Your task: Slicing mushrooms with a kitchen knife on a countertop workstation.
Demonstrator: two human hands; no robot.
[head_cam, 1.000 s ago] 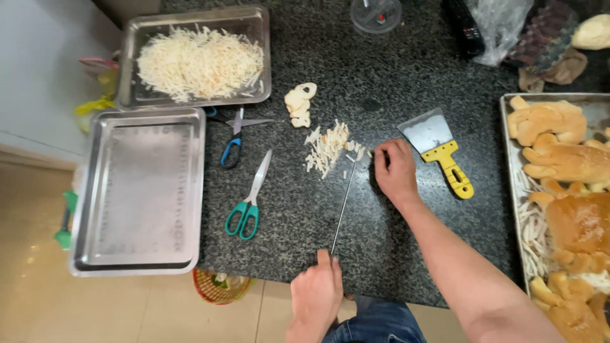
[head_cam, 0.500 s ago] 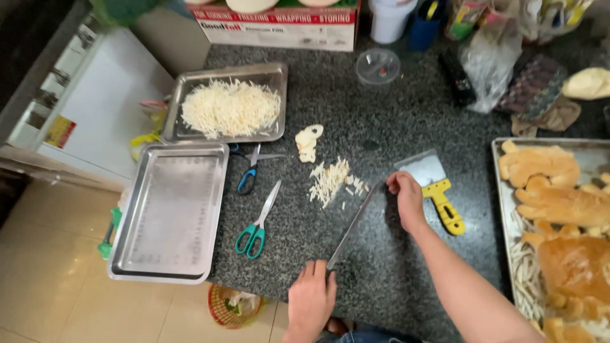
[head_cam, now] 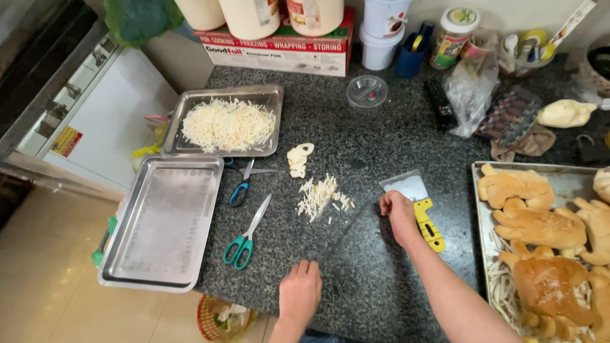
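Head view: only camera, looks down on a dark speckled counter [head_cam: 381,279].
Left hand [head_cam: 300,293]: at counter's near edge, fingers together and curled over the handle end of a long thin blade [head_cam: 337,238]; blade barely visible against the stone.
Right hand [head_cam: 399,215]: on the counter at the blade's far end, fingers curled down and together; whether they press the blade tip, cannot tell.
Strips [head_cam: 321,198]: small pale pile just left of the blade, near the right hand.
Slices [head_cam: 297,159]: pale uncut pieces just beyond the strips.
Scraper [head_cam: 416,203]: yellow handle, flat on the counter, just right of right hand.
Scissors: green pair [head_cam: 244,235] and blue pair [head_cam: 244,184], left of the strips.
Trays: empty one [head_cam: 162,222] overhanging the counter's left edge; one with shreds [head_cam: 225,124] behind it; one with mushrooms [head_cam: 546,222] at right.
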